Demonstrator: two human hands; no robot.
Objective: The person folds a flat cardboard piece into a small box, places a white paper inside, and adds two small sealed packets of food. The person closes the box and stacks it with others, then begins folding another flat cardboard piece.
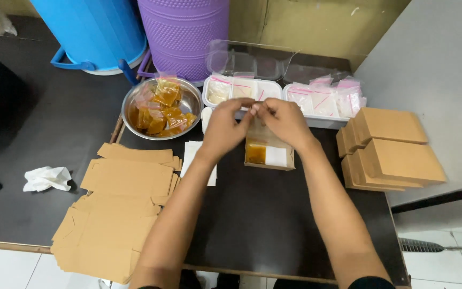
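The top edge of the frame cuts off the blue plastic bucket [93, 32] and the ribbed purple plastic bin [184, 35], leaving only their lower parts. The left hand [224, 130] and right hand [282, 120] cover the upper part of the small open brown cardboard box [269, 156]; what their fingertips pinch is too small to tell. The stack of flat brown cardboard blanks [113, 214] runs past the table's near edge.

Small packing workshop, flat cardboard boxes [113, 214], sachet bowl [161, 108]

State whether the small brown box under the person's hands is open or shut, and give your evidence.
Open: the small brown box shows its contents from above, an amber sachet beside a white one.
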